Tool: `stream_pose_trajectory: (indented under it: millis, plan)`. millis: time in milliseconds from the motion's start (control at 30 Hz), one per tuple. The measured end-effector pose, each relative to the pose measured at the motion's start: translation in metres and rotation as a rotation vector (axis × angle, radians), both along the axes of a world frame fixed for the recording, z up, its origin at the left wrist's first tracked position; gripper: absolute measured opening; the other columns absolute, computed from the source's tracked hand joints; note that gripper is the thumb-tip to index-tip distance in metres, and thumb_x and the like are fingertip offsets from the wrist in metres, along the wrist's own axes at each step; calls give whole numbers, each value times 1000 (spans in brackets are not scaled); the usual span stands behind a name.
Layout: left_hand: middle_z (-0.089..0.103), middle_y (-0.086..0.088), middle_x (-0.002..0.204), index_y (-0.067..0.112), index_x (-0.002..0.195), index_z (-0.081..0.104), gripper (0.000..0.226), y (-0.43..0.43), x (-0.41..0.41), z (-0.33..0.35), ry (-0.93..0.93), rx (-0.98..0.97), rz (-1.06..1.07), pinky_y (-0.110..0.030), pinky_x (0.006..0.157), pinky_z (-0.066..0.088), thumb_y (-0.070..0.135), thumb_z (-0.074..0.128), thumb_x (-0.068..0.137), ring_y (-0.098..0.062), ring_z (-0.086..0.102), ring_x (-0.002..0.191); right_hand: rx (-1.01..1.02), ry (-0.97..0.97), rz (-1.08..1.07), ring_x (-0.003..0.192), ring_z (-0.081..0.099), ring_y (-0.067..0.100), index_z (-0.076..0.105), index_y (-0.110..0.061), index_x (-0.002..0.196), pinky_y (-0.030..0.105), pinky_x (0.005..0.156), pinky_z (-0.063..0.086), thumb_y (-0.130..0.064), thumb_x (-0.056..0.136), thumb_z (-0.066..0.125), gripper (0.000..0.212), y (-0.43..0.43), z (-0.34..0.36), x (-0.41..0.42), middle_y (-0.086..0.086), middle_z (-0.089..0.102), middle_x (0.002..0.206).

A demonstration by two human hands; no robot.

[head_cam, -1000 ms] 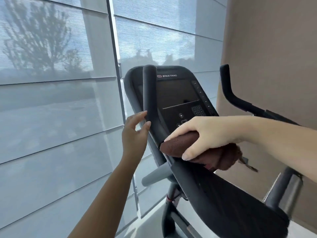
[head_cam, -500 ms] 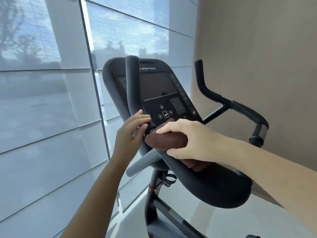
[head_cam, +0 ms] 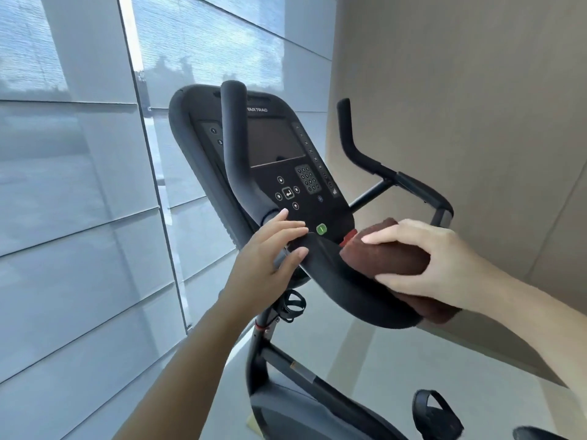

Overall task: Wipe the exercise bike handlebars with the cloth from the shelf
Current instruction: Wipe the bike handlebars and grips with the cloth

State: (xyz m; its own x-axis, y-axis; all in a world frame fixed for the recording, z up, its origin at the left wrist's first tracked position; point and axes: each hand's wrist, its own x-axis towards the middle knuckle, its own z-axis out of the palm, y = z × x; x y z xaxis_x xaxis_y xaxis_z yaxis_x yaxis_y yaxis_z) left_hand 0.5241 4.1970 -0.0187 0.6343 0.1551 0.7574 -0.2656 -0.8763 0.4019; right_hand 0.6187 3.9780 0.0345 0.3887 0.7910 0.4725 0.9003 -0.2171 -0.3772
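Since half a second ago your right hand (head_cam: 428, 265) has slid the brown cloth (head_cam: 390, 258) to the right along the curved front bar of the handlebars (head_cam: 330, 277), away from the left upright grip (head_cam: 235, 147). Your left hand (head_cam: 270, 252) has settled on the bend where that grip meets the bar. Your right hand is clamped on the cloth, fingers curled over the top and thumb at the near side, so the cloth is pressed around the bar, with one end showing beneath your wrist. Your left hand lies on the bend with fingers nearly straight and holds nothing. On the console (head_cam: 187, 115) you can read "TAR TRAC" in white; the first letter is hidden behind the left upright grip. Below the dark screen (head_cam: 274, 141) are a number keypad (head_cam: 307, 179), a square key with a return arrow (head_cam: 288, 193) and a green button (head_cam: 321, 229). A red part (head_cam: 348, 238) just beside the button is half covered by the cloth. The right upright grip (head_cam: 346, 131) stands before the beige wall (head_cam: 460, 106). Window blinds (head_cam: 79, 201) fill the left side, and a pedal with strap (head_cam: 435, 414) shows low at the right.
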Motion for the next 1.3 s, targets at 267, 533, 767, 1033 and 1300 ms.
stream_pose_trajectory:
  millis: [267, 533, 767, 1033, 1300]
  plan:
    - [56, 9, 116, 7, 109, 64, 29, -3, 3, -5, -51, -74, -10, -21, 105, 29, 18, 49, 87, -13, 38, 129, 107, 159, -30, 104, 45, -17, 56, -51, 111, -6, 81, 27, -34, 75, 72, 43, 33, -12, 3, -25, 58, 115]
    - [55, 5, 115, 3, 109, 62, 28, -11, 6, -8, -81, -138, -3, -10, 105, 23, 11, 46, 88, -11, 35, 129, -67, -201, -278, 125, 42, 24, 22, -54, 132, 37, 93, 40, -68, 70, 44, 68, 20, -29, -7, -2, 32, 147]
    - [56, 0, 118, 1, 111, 60, 29, -21, 9, -15, -118, -216, 44, -12, 105, 23, 8, 41, 90, -9, 33, 130, -25, -42, -2, 114, 48, 11, 32, -53, 132, 28, 91, 40, -56, 76, 55, 60, 33, -16, 18, -11, 48, 127]
    - [57, -1, 120, 5, 112, 58, 28, -22, 10, -18, -135, -269, 34, -24, 110, 26, 6, 40, 90, -15, 34, 134, -51, 3, 235, 100, 52, 2, 49, -55, 116, 11, 86, 41, -22, 78, 67, 54, 5, -19, 47, -15, 51, 110]
    - [58, -5, 122, 4, 111, 59, 28, -20, 11, -20, -129, -212, 86, -35, 111, 29, 9, 38, 93, -19, 38, 132, 127, 71, 290, 103, 52, -7, 55, -46, 115, 3, 87, 36, -16, 75, 72, 52, 12, -9, 61, -20, 58, 110]
